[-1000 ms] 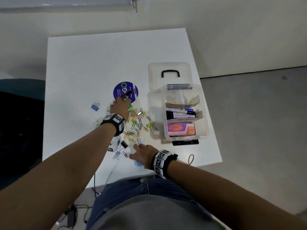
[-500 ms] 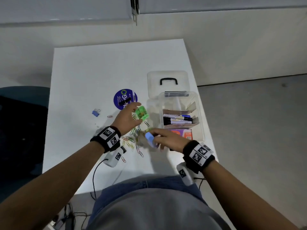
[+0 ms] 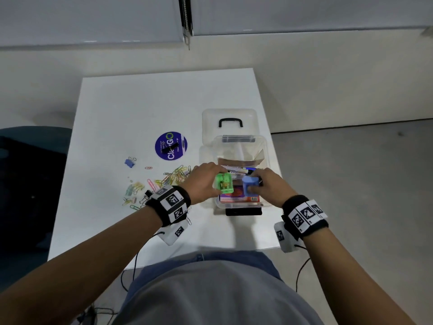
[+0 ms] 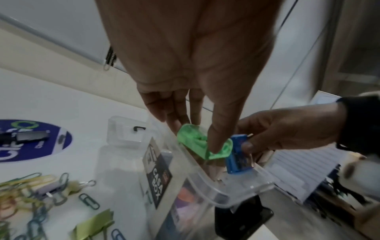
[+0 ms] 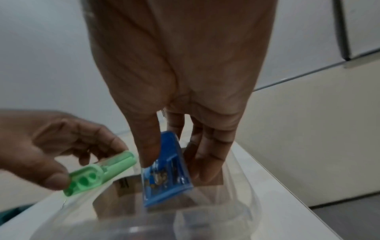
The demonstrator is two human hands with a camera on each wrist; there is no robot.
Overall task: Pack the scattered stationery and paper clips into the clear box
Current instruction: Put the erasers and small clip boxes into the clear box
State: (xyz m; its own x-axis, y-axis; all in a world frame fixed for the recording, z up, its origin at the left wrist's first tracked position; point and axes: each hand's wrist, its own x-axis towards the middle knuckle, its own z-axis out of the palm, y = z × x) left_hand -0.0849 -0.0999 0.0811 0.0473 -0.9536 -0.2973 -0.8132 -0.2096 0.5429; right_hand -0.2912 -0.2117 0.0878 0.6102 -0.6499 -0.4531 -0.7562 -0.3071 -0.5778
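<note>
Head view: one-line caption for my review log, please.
Left hand holds a green sharpener, right hand a blue one, over the clear box.

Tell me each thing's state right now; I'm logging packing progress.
clear box: open, partly filled.
lid: off, flat behind the box.
green sharpener: pinched in left hand, over the box.
blue sharpener: pinched in right hand, over the box.
paper clips: scattered on table.
blue binder clip: unpacked.
</note>
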